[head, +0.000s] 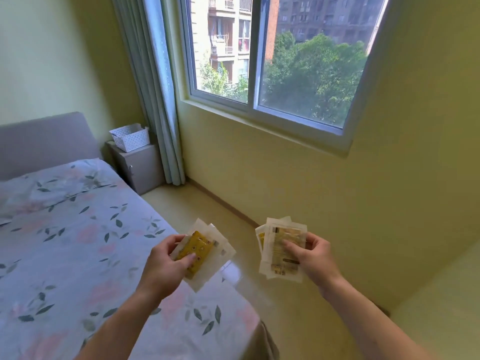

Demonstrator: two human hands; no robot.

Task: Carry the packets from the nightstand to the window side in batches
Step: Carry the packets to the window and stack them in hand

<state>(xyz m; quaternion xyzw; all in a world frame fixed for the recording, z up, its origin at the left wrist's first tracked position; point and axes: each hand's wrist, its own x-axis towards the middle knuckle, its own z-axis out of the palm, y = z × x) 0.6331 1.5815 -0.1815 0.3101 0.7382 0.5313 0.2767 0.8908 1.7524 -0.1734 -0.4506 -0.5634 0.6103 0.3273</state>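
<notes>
Head view first: what is each hand carrying?

— Left hand pinches a fanned batch of translucent white packets with a yellow printed sachet on top, thumb pressed across the yellow face. Right hand pinches a second fan of pale, printed plastic packets, fingers curled behind, thumb in front.

— And where does the drop-off lie from them?

— Ahead and above. The pale yellow window sill runs left to right below the white-framed sliding window, well apart from both hands and higher than they are. The right hand looks nearer to it; the left hangs over the edge of the floral grey-blue bed.

— The nightstand?

— Grey bedside cabinet sits far left in the corner, with a white lattice plastic basket on it. I judge the carry is midway.
</notes>
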